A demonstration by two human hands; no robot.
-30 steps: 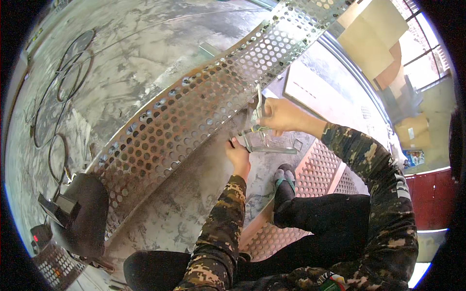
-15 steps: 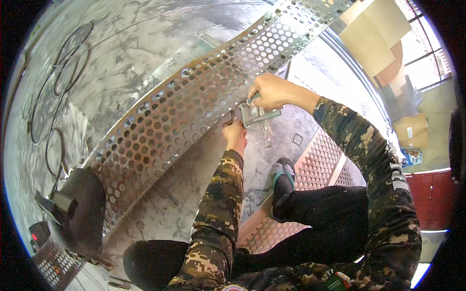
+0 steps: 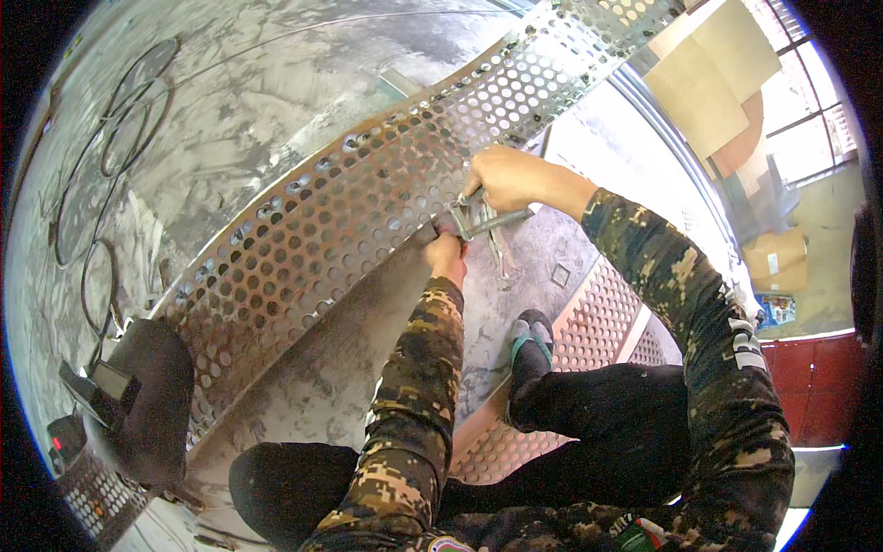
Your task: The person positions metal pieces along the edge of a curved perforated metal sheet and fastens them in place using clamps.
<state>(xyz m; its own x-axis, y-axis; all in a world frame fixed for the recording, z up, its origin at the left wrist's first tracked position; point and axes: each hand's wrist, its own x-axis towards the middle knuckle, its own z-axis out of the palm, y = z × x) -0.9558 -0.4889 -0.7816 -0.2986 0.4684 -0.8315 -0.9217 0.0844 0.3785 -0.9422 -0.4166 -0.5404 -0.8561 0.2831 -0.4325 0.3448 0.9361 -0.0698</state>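
A long perforated metal sheet point(image 3: 308, 221) runs diagonally across the view, rusty brown with round holes. At its near right edge sits a grey metal clamp point(image 3: 495, 224) with a bar frame. My right hand point(image 3: 509, 177) is closed round the clamp's upper end, its fingers partly hidden behind the hand. Just below and to the left, my left hand point(image 3: 446, 256) grips the lower end of the clamp beside the sheet's edge; its fingertips are hidden. Whether the clamp's jaws bear on the sheet cannot be made out.
Black cable point(image 3: 61, 221) lies looped on the grey surface at left. A dark rounded thing point(image 3: 156, 396) with a black box-like part stands at lower left. My sandaled foot point(image 3: 532, 340) rests beside more perforated panels point(image 3: 602, 299). Cardboard sheets point(image 3: 708, 87) lean at upper right.
The clamp has turned slightly, and my right hand has shifted a little left with it. My left hand stays nearly in place at the sheet's edge.
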